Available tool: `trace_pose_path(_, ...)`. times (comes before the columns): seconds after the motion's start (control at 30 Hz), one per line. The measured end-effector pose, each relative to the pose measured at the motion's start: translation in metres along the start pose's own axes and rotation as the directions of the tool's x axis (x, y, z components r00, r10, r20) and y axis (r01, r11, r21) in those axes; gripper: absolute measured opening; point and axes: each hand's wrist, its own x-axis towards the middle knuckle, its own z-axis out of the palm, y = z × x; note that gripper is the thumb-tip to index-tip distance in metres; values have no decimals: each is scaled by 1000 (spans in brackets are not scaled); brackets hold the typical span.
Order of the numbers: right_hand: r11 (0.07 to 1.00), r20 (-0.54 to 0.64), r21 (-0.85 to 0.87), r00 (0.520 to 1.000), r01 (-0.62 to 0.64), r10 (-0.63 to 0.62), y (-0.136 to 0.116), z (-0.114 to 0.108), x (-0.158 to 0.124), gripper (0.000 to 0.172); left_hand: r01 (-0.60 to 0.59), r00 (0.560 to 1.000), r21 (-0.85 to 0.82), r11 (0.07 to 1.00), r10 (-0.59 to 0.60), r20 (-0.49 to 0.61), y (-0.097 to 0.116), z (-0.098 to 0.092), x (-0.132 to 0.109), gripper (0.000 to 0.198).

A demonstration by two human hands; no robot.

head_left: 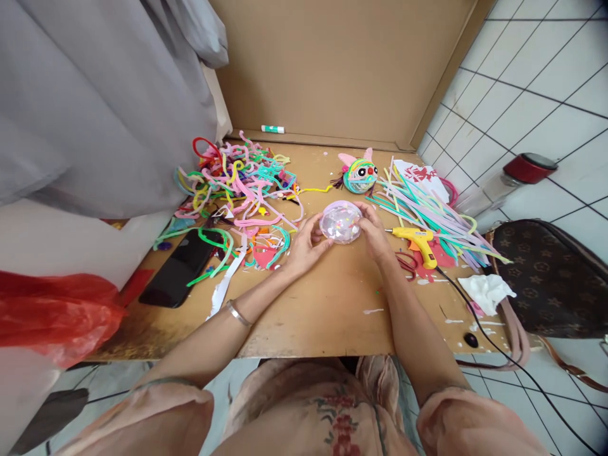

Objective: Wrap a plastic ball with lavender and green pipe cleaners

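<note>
The left hand [306,246] and the right hand [375,235] are cupping a clear ball [341,223] between them, fingers curled against its sides, at the middle of the cardboard table [327,304]. A pipe-cleaner figure [360,174] is standing at the ball's one o'clock and a yellow glue gun [420,242] is lying at three o'clock, just beside the right hand. A tangle of pipe cleaners [237,183] is sprawling at ten o'clock and a black phone [178,269] is lying at eight.

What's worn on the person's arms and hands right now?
Short peach-pink sleeves with darker hem trim cover the upper arms: left sleeve, right sleeve. Forearms are bare. A thin silver bangle circles the left wrist. No gloves visible.
</note>
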Motion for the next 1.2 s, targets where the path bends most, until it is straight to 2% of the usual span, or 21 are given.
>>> trace_pose_path(0.13,1000,4,-3,1000,-24,24,2,-1,2,42,-31,999,89,996,32,-6,3,-2,-1,66)
trace_pose_path(0.23,1000,-33,-7,999,-22,21,3,-2,3,40,-26,1000,82,996,25,5,3,-2,-1,66)
trace_pose_path(0.43,1000,-42,-11,999,-22,22,2,0,3,37,28,999,-93,995,-24,43,-2,2,1,72)
trace_pose_path(0.57,1000,-47,27,999,7,-5,2,1,3,37,-18,999,-157,987,23,32,-4,3,4,71)
trace_pose_path(0.9,1000,-55,15,998,24,-23,5,-3,4,35,-56,998,-26,998,57,27,-2,2,2,65)
trace_pose_path(1.07,1000,-147,19,989,14,-11,1,-4,3,36,-52,998,-5,999,52,29,0,1,1,65)
trace_pose_path(1.2,1000,-126,-8,992,3,-4,-3,-1,2,38,-35,999,-31,999,36,34,-3,2,1,65)
